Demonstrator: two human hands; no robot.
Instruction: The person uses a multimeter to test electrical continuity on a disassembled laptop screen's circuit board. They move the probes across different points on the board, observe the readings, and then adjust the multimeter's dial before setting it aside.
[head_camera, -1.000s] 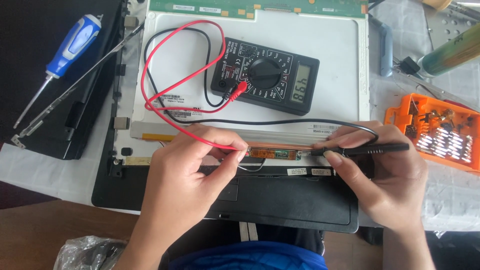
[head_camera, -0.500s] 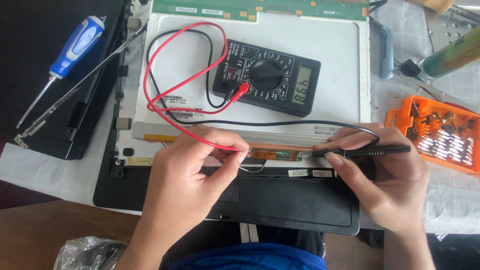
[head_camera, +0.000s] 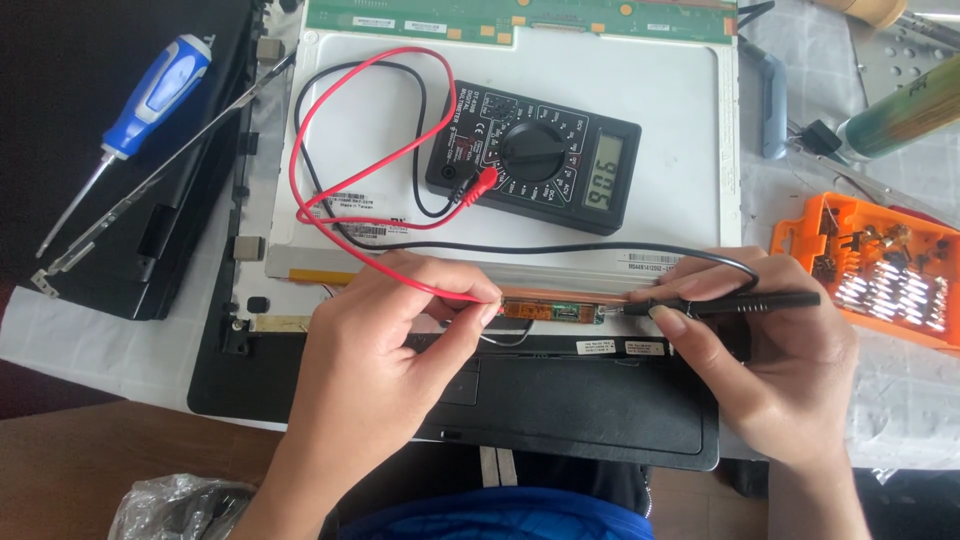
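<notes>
Mostly hidden: L hand (head_camera: 385, 345) grip pinches red probe, tip unseen; R hand (head_camera: 775, 350) pinches black probe (head_camera: 735, 301).

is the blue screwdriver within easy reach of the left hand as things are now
Probably not right away. The left hand is pinching the red probe lead at the small circuit strip; the blue screwdriver lies apart, up-left, with nothing blocking it.

The multimeter (head_camera: 533, 163) lies on the panel (head_camera: 660, 90), screwdriver (head_camera: 140, 110) left, bit case (head_camera: 880, 270) right.
</notes>
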